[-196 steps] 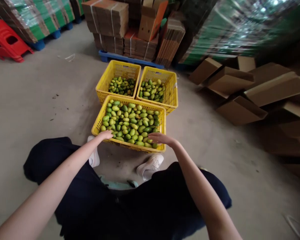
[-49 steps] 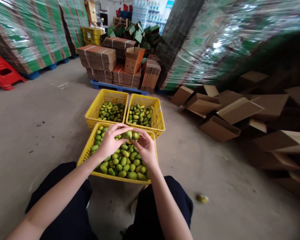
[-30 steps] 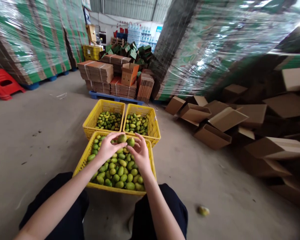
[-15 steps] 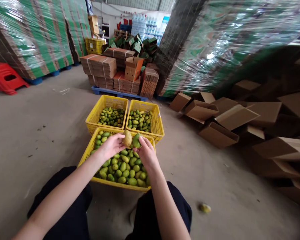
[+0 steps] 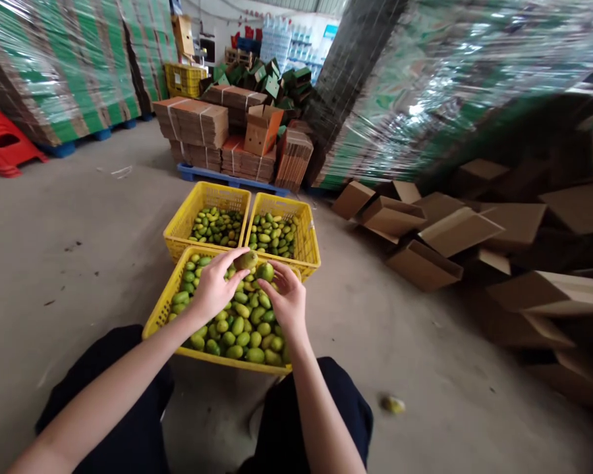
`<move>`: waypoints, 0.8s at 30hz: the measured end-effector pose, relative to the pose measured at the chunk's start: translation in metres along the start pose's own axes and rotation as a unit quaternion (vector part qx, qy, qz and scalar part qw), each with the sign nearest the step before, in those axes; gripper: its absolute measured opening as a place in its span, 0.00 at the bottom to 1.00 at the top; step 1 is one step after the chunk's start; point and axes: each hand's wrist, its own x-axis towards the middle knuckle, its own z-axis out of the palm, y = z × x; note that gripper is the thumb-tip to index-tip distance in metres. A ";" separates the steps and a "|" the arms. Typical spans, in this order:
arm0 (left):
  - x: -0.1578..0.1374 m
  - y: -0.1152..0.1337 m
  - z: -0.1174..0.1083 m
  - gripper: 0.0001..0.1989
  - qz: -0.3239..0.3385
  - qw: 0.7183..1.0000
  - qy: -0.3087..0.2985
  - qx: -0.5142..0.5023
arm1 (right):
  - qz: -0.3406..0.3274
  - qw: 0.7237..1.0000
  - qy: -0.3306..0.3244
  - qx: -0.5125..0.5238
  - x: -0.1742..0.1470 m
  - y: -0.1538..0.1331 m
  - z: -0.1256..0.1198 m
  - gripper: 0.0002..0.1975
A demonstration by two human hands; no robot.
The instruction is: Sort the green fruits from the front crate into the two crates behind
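My left hand [image 5: 220, 280] is closed around a brownish-yellow mango [image 5: 246, 261], thumb below and fingers on top. Close beside it, my right hand [image 5: 287, 293] grips a green mango [image 5: 265, 271] between thumb and fingers. Both hands are above the near yellow crate [image 5: 212, 360], which is well filled with green and yellowish mangoes [image 5: 237, 326]. Behind it stand two more yellow crates, the left one [image 5: 178, 232] and the right one [image 5: 310, 240], each partly filled with mangoes. My forearms and hands cover part of the near crate.
A single mango [image 5: 393, 404] lies on the floor at the right. Loose cardboard boxes [image 5: 425, 266] are heaped further right. Bundled flat cartons [image 5: 192, 122] rest on a blue pallet [image 5: 227, 178] behind the crates. A red stool [image 5: 4, 141] and wrapped pallet stacks [image 5: 74, 72] stand left.
Both mangoes have been turned in my fingers, and my left hand has rolled over so its fingers lie on top. The view has shifted slightly.
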 end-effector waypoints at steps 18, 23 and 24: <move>0.018 0.012 -0.007 0.21 -0.264 0.930 0.016 -0.256 | 0.181 0.966 -0.001 0.183 0.005 -0.012 -0.008 0.22; 0.024 0.012 -0.010 0.11 -0.524 0.699 -0.047 -0.485 | 0.321 0.892 -0.023 0.319 0.006 -0.012 -0.006 0.17; 0.025 0.013 -0.010 0.11 -0.543 0.669 -0.052 -0.504 | 0.335 0.883 -0.027 0.327 0.006 -0.011 -0.005 0.16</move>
